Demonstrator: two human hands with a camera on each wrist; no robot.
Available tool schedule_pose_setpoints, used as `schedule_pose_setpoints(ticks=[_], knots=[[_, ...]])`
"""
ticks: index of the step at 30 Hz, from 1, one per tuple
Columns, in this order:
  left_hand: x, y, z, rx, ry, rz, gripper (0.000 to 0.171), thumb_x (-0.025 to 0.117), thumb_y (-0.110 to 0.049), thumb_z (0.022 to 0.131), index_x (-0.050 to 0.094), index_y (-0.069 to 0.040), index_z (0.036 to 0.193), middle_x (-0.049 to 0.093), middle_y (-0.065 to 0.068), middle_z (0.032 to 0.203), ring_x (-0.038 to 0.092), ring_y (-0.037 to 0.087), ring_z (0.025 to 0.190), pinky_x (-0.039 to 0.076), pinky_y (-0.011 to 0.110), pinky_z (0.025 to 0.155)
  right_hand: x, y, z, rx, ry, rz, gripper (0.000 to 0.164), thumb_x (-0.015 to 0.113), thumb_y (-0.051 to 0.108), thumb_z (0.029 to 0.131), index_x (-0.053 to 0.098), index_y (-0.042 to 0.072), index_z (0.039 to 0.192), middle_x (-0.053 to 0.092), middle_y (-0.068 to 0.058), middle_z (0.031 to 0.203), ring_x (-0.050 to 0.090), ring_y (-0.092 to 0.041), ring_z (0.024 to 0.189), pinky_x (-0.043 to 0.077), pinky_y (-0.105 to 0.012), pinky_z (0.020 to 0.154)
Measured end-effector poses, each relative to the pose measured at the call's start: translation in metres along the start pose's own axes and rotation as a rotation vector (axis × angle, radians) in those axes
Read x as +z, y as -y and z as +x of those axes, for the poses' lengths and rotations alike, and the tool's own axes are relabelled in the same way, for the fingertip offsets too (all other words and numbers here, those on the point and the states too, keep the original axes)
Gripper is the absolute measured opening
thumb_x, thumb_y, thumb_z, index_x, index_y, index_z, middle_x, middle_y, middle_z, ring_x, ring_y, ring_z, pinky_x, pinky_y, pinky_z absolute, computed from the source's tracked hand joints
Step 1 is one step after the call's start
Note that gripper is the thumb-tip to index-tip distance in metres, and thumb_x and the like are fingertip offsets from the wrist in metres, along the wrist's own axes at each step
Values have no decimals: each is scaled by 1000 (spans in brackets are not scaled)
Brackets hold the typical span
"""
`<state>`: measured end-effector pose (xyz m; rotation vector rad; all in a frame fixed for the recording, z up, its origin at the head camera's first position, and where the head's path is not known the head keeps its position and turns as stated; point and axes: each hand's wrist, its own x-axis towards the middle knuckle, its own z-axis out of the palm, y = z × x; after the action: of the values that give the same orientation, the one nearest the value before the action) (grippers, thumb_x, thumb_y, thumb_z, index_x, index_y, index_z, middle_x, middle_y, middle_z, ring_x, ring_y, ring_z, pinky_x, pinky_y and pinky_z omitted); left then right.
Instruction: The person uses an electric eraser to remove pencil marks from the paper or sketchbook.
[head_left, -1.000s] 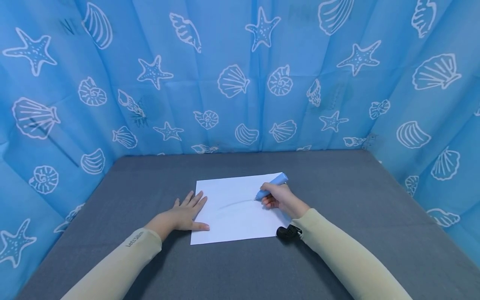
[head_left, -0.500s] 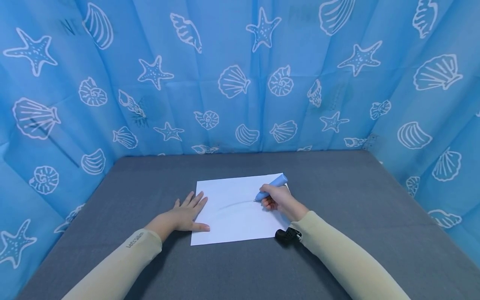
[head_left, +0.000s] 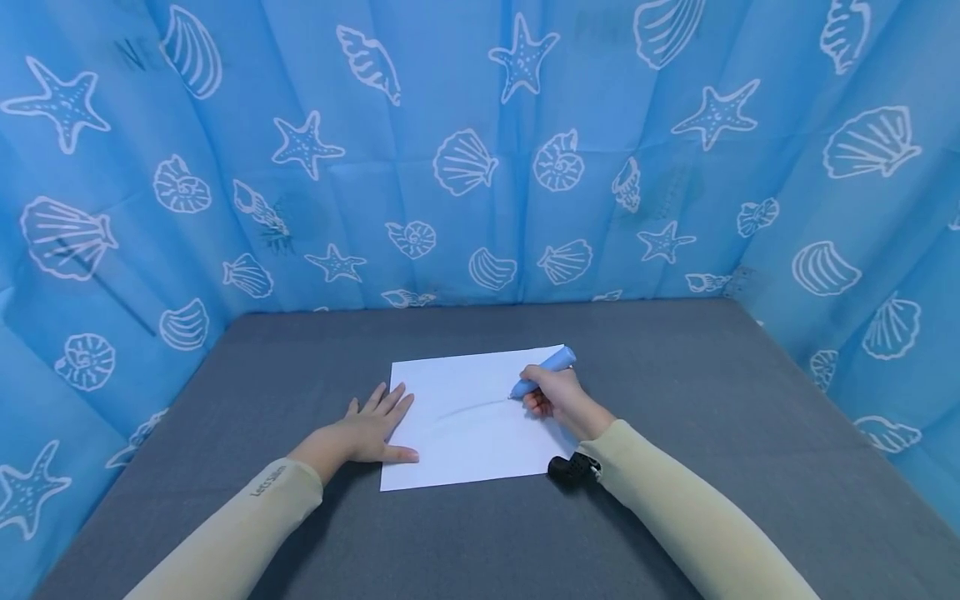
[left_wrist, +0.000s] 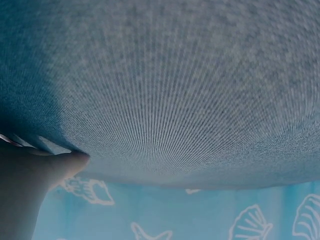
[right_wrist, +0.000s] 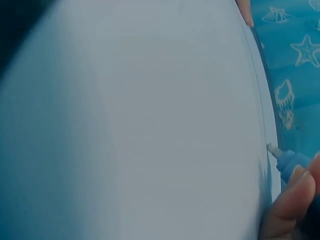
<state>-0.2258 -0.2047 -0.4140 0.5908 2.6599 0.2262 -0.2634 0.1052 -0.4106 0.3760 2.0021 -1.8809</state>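
A blue curtain (head_left: pixel 420 92) printed with white shells and starfish hangs behind a grey surface (head_left: pixel 465 542). The blue marker (head_left: pixel 558 359) is over the right half of the white sheet (head_left: pixel 465 454), its tip at the right end of 1 thin line (head_left: pixel 474 407) on that sheet. The right hand (head_left: pixel 566 398), at the sheet's right side, has its grip closed round the marker. The left hand (head_left: pixel 363 433) lies across the sheet's left edge, fingers spread. A black device (head_left: pixel 567 469) sits at the sheet's near right corner, beside 1 of 2 pale sleeves (head_left: pixel 693 504).
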Motion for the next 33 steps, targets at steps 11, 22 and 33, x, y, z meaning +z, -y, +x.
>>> schedule_pose_setpoints(ticks=[11, 22, 33], knots=[[0, 0, 0, 4, -2, -6, 106, 55, -72, 83, 13, -8, 156, 2, 14, 162, -5, 41, 146, 4, 70, 107, -7, 1, 1, 5, -13, 75, 28, 58, 24, 96, 58, -2, 84, 53, -3, 61, 48, -10, 50, 46, -22, 51], [0, 2, 2, 2, 1, 2, 106, 54, -73, 83, 13, -8, 156, 2, 15, 162, -5, 42, 146, 4, 70, 107, -6, 1, 0, 7, 44, 15, 23, 62, 17, 94, 63, -5, 88, 58, -6, 61, 53, -10, 50, 49, -22, 52], [1, 2, 2, 5, -11, -1, 106, 55, -72, 83, 15, -7, 156, 3, 16, 162, -4, 43, 145, 4, 71, 106, 2, 0, 0, -1, -15, 7, 23, 60, 18, 93, 61, -3, 84, 53, -4, 57, 48, -10, 48, 45, -22, 49]])
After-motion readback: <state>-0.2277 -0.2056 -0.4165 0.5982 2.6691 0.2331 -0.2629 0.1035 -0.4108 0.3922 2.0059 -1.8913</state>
